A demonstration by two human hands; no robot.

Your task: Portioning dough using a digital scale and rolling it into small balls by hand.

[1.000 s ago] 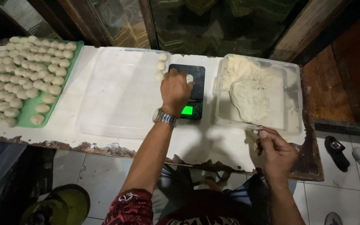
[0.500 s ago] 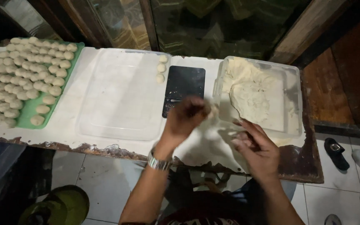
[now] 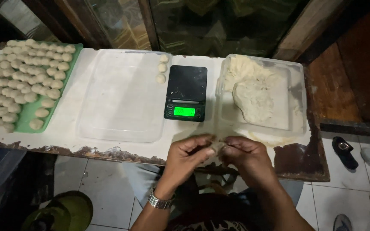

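Green tray [image 3: 71, 60] far left on bench [image 3: 65, 132]: packed with rows of dough balls [image 3: 18, 81], only near-right corner bare.

Clear lid [image 3: 123, 96] next: three balls [image 3: 162, 68] at far-right edge, rest unfilled.

Black scale [image 3: 185, 93]: platform bare, green display lit.

Left hand [image 3: 189, 156] and right hand [image 3: 247, 158] meet at bench front edge, fingers of both closed on small dough piece [image 3: 217, 147] between them, mid-shaping by look of it.

Clear tub [image 3: 298, 98] far right: large dough mass [image 3: 253, 96] remains. Judgement: many portions done, sizeable share left.
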